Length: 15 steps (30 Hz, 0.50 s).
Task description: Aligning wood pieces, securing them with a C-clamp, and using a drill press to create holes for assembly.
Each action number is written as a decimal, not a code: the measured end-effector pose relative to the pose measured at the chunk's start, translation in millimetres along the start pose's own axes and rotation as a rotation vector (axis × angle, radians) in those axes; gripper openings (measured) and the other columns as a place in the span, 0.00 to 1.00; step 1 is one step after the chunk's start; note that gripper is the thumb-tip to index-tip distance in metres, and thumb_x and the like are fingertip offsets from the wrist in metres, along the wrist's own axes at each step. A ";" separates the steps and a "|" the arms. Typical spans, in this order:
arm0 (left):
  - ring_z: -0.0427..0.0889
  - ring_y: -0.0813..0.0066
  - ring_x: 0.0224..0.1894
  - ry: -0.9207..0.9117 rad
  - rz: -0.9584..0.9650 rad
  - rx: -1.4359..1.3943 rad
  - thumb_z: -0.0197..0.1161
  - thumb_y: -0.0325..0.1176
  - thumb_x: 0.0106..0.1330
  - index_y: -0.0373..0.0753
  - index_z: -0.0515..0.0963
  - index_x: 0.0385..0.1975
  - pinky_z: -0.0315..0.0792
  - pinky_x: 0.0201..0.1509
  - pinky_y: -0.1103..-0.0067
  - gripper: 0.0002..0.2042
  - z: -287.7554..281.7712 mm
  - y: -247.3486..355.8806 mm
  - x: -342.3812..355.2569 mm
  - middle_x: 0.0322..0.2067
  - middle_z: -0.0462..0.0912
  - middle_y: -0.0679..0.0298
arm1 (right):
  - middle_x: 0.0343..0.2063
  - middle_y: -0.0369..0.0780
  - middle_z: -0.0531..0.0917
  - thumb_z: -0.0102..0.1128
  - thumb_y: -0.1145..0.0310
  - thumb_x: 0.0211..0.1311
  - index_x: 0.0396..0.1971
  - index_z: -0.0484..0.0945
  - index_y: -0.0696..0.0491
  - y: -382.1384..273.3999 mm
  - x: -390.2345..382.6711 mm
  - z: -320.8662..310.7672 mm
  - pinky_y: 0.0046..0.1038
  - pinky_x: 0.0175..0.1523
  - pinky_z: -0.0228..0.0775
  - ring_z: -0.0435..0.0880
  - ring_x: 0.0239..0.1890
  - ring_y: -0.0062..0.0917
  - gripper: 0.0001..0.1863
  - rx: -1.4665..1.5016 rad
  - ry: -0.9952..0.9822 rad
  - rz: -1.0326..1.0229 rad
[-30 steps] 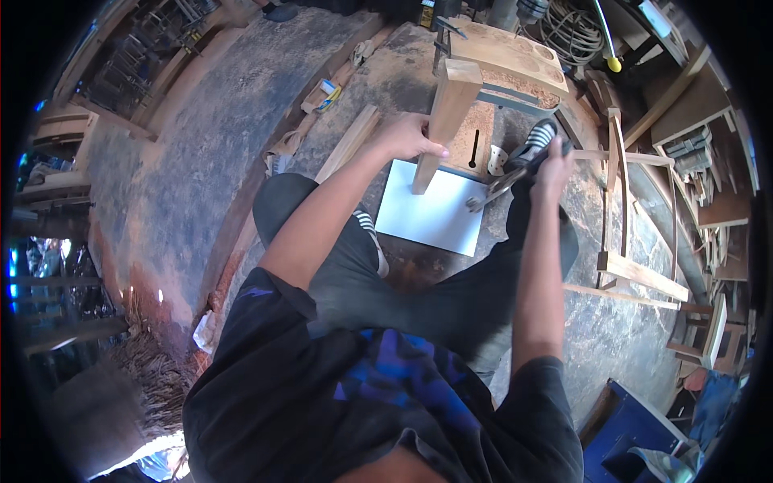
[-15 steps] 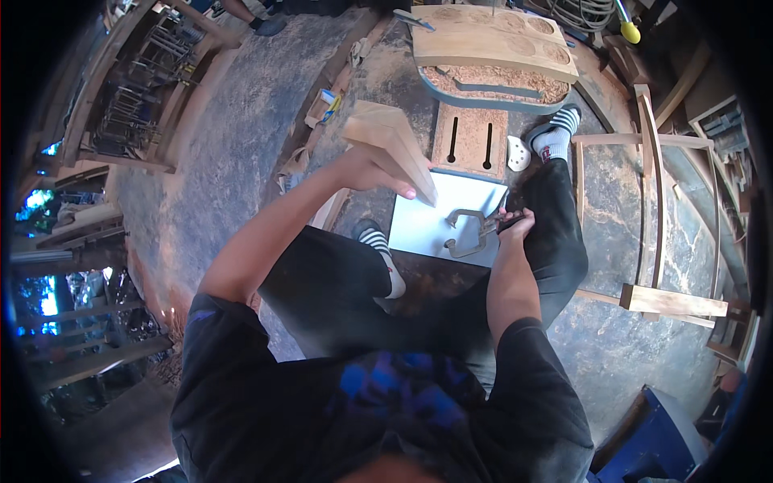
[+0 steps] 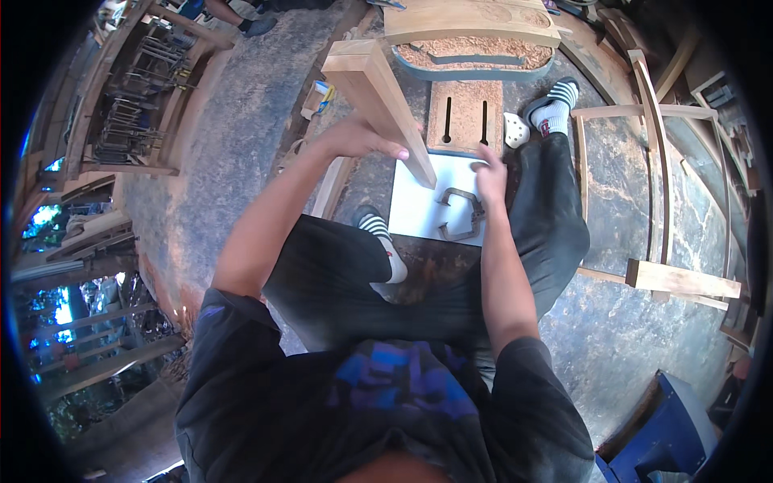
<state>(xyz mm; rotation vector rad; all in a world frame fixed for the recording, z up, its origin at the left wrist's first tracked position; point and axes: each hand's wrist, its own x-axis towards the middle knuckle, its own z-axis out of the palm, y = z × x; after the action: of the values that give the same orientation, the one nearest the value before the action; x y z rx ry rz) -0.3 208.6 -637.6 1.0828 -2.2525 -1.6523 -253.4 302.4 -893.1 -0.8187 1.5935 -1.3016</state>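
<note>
My left hand [image 3: 370, 141] grips a thick wooden post [image 3: 370, 88], tilted with its lower end over a white rectangular sheet [image 3: 409, 208] between my legs. My right hand [image 3: 491, 177] is over the sheet's right side, fingers loosely apart and slightly blurred, with nothing seen in them. A metal C-clamp [image 3: 460, 236] lies on the sheet just below that hand. Beyond is a dusty board [image 3: 466, 113] with two dark keyhole slots, beside a small white perforated piece [image 3: 516, 133].
A carved wooden plank [image 3: 459, 24] rests on a grey-blue form filled with shavings. Wooden frames [image 3: 659, 241] lie on the right; a rack of clamps [image 3: 129, 121] stands left. Another person's foot [image 3: 258, 26] shows at top left. A blue object [image 3: 660, 435] is lower right.
My right hand has put the C-clamp down on the white sheet, let go and moved up. My left hand has shifted left with the post, which now leans with its top leftward.
</note>
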 end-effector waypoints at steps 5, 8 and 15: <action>0.79 0.74 0.57 -0.026 -0.037 -0.055 0.78 0.30 0.52 0.38 0.80 0.56 0.73 0.62 0.73 0.28 -2.3 -11.3 -4.8 0.53 0.84 0.63 | 0.52 0.49 0.81 0.69 0.71 0.51 0.62 0.70 0.52 -99.1 -61.2 66.7 0.40 0.54 0.75 0.81 0.54 0.42 0.34 -0.427 -0.244 -0.580; 0.79 0.70 0.58 0.051 -0.005 -0.020 0.78 0.29 0.52 0.37 0.75 0.61 0.73 0.63 0.72 0.33 9.2 -10.3 -9.2 0.55 0.82 0.58 | 0.48 0.51 0.82 0.70 0.68 0.52 0.55 0.71 0.51 -117.0 -71.0 73.5 0.44 0.51 0.75 0.81 0.49 0.47 0.29 -0.525 -0.266 -0.508; 0.81 0.71 0.51 0.988 0.405 -0.354 0.78 0.27 0.53 0.29 0.74 0.53 0.74 0.55 0.76 0.27 111.0 -3.6 -1.7 0.45 0.83 0.55 | 0.36 0.52 0.83 0.68 0.67 0.55 0.43 0.70 0.55 -100.4 -67.9 80.1 0.47 0.44 0.76 0.83 0.40 0.50 0.19 -0.558 -0.191 -0.494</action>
<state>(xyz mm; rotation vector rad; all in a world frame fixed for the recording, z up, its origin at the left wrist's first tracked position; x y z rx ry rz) -53.5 294.9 -682.9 0.9503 -1.3505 -0.9550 -158.0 309.8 -783.8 -1.7151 1.6768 -1.0550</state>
